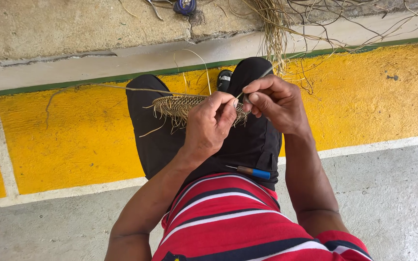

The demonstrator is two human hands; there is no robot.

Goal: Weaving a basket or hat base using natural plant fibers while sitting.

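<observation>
The half-woven basket (180,104) lay across the person's knees, its long axis running left to right — the left hand (209,123) was clamped on its right edge, the nearer of the two. The right hand (274,101) pinched a thin strand (262,76) just beside that edge. There was one basket, one blue-handled tool (252,171) resting on the lap, and one bundle of loose fibres (276,29) well apart ahead — too many strands to count.

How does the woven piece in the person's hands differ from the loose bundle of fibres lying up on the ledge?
The woven piece is tightly interlaced into a flat, rounded form; the loose bundle is unwoven strands spreading apart. The woven piece is held over the lap by the left hand and right hand; the bundle lies untouched. Both are straw-coloured.
</observation>
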